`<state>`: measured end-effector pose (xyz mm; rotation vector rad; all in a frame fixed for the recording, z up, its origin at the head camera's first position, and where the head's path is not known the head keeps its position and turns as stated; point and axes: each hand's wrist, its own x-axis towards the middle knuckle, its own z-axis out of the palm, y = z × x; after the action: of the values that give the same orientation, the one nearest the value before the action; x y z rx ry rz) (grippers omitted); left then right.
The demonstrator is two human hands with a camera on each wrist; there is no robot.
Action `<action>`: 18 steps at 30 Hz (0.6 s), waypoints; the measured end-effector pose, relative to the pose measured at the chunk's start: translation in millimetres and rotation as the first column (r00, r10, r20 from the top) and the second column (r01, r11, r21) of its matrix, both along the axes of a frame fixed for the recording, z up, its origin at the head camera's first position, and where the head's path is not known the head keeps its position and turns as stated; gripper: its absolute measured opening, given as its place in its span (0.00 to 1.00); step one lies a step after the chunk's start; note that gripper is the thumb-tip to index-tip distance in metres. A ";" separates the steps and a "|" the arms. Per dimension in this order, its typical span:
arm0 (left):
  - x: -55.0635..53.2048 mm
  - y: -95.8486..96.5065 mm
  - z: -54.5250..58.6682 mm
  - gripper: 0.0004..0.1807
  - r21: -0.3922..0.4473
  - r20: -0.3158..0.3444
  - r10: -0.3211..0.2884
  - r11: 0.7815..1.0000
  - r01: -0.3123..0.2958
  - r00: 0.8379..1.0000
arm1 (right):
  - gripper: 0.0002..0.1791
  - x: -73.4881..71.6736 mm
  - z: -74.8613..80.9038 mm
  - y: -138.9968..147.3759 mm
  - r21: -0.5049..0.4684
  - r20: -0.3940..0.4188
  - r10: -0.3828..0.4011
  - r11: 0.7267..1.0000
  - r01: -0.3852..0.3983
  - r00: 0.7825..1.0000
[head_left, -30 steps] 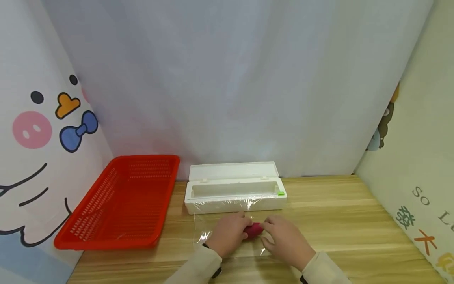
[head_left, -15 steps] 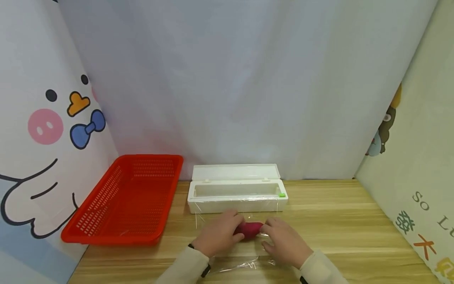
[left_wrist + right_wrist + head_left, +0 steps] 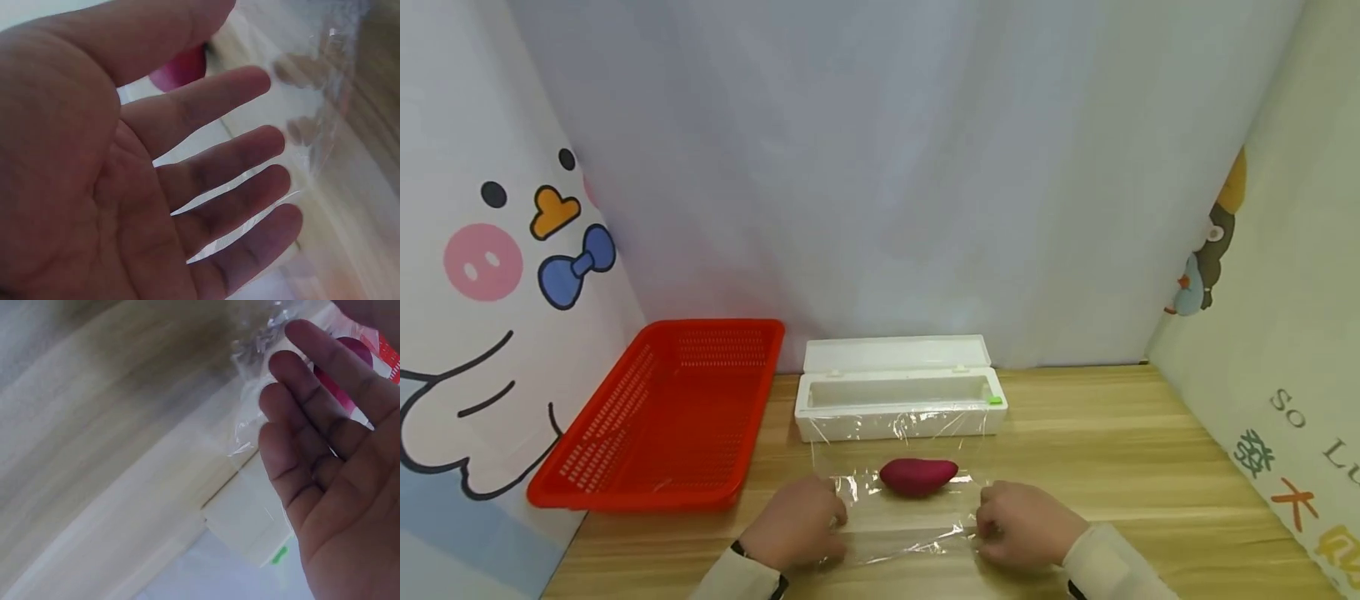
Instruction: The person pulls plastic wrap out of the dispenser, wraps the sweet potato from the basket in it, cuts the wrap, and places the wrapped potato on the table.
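A purple-red sweet potato [image 3: 918, 477] lies on clear cling film [image 3: 910, 542] drawn out from a long white dispenser box [image 3: 898, 427], whose lid stands up. In the head view, my left hand [image 3: 797, 521] is at the film's near left side and my right hand [image 3: 1028, 527] at its near right side. The left wrist view shows that hand's fingers [image 3: 231, 147] straight, thumb apart, with film at the fingertips. Lightly bent fingers [image 3: 294, 394] appear in the right wrist view, beside crumpled film, the thumb away from them. Neither hand touches the sweet potato.
A red plastic basket [image 3: 662, 500] stands on the left of the wooden table [image 3: 1112, 467]. A green slider [image 3: 995, 401] sits at the box's right end. A pale curtain [image 3: 880, 183] hangs behind, with printed panels on both sides.
Both hands have let go of the sweet potato, drawn apart and come back toward the body, to the film's near sides. The sweet potato now lies alone on the film.
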<state>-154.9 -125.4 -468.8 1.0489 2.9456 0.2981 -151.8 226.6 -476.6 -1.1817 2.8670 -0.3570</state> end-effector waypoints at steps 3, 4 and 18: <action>2.4 -0.3 -3.7 0.17 -0.021 -0.035 -0.005 1.000 0.004 0.999 | 0.07 -2.0 1.8 1.8 -0.003 -0.027 -0.035 0.999 0.035 0.999; 2.9 0.6 -4.9 0.18 -0.025 -0.047 0.001 1.000 -0.002 0.999 | 0.07 -2.8 0.9 3.1 0.003 -0.032 -0.046 0.999 0.046 0.998; 11.0 23.3 -7.2 0.23 -0.191 -0.162 0.092 0.974 -0.123 0.982 | 0.11 5.6 -6.6 2.5 0.111 -0.124 -0.027 0.993 0.041 0.992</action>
<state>-143.9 -102.2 -476.0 0.9273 3.0900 -0.0834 -146.2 229.0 -483.3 -1.1756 2.9679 -0.1248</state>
